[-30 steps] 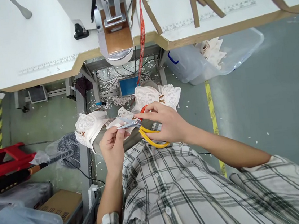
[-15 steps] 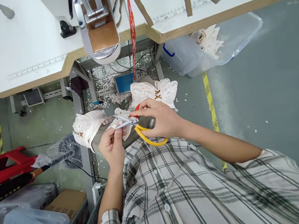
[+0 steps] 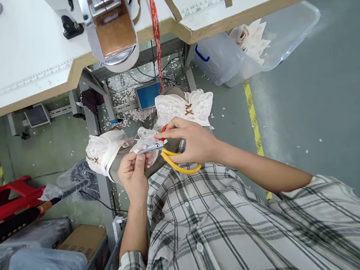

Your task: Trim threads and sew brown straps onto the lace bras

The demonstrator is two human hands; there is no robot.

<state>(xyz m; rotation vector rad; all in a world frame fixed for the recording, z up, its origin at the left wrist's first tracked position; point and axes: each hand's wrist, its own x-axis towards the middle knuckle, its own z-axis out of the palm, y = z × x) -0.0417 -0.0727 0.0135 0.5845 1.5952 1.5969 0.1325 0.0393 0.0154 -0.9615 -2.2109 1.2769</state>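
Observation:
My right hand [image 3: 192,142] grips a pair of scissors [image 3: 180,166] with yellow and red handles. Their blades point left and lie nearly together, the tips by my left fingertips. Between thumb and fingers my left hand [image 3: 133,172] pinches the edge of a white lace piece [image 3: 147,133] over my lap. On either side lie white lace bra cups: the left cup [image 3: 103,153] with a small brown bow, and larger lace cups [image 3: 186,108] with brown cross-lacing beyond my right hand. Whether the blades have fabric between them I cannot make out.
A white sewing table [image 3: 25,49] with a machine [image 3: 115,33] stands ahead. A red printed ribbon [image 3: 156,37] hangs from it. A clear plastic bin [image 3: 223,61] holding pale pieces is at right. Red metal frame [image 3: 10,197] and boxes [image 3: 84,241] stand at left.
The scissor blades have gone from spread to nearly closed. Both hands stay at almost the same spot on the lace, while the view has shifted slightly.

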